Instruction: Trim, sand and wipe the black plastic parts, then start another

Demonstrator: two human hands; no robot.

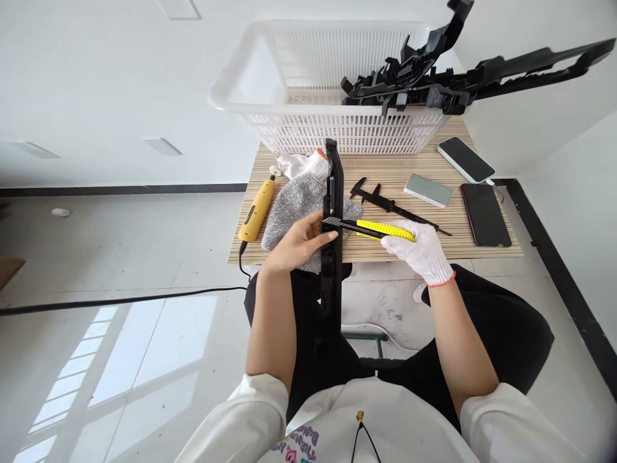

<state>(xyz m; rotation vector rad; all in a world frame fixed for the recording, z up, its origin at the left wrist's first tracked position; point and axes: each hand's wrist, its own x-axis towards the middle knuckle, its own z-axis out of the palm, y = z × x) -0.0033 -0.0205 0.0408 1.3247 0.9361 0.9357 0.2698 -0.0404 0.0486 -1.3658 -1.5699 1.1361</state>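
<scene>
My bare left hand [299, 244] is closed around the middle of a long black plastic part [331, 276], which stands lengthwise in front of me over the table's near edge. In a white knit glove, my right hand [418, 247] grips a utility knife [385, 229] with a yellow and black handle. The knife's blade [332, 222] lies across the black part, close to my left fingertips; whether it touches the surface I cannot tell. Beneath the part is a crumpled grey cloth [294, 206].
A white plastic basket [337, 128] at the back holds several black plastic parts [414, 77], some jutting out right. On the striped table [371, 251] lie a yellow corded tool [258, 211], a white glove [296, 164], black calipers [385, 202], a grey-green block [428, 190] and two phones [486, 215].
</scene>
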